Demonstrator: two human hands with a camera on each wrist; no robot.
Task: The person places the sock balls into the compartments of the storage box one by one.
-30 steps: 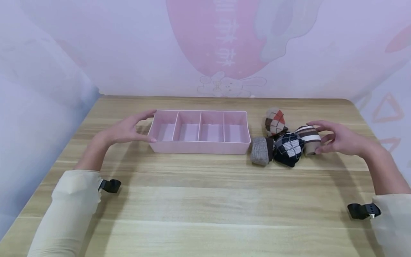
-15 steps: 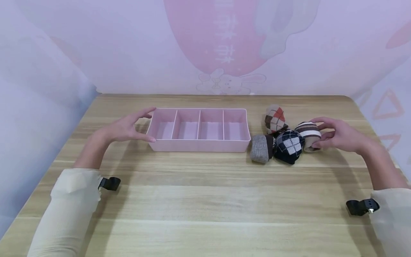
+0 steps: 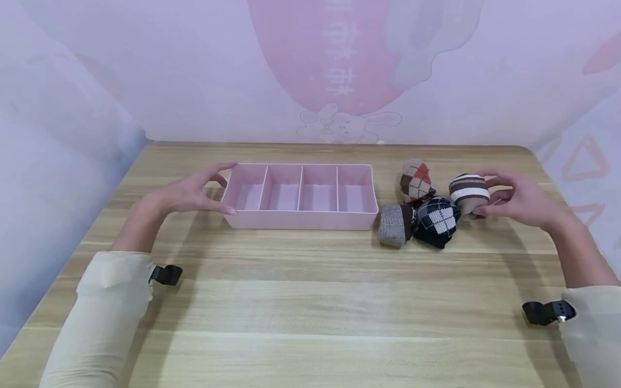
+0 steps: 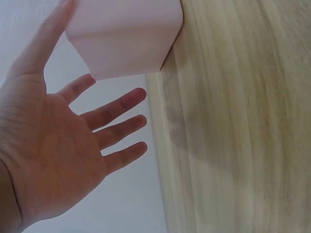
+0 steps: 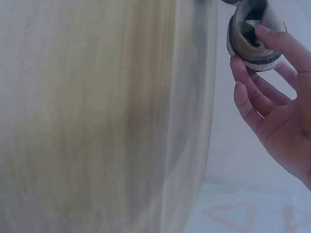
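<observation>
Wooden table: pink tray touched by open-fingered left hand; right of it, striped brown-and-white sock ball pinched by right hand, beside three sock balls.

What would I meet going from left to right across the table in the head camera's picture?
Left hand → pink plastic four-compartment tray → grey and brown rolled sock → dark navy argyle rolled sock → brown and white striped rolled sock → right hand.

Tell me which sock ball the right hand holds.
The striped brown-and-white one, pinched in the right hand; the orange argyle, black argyle and grey balls lie untouched.
</observation>
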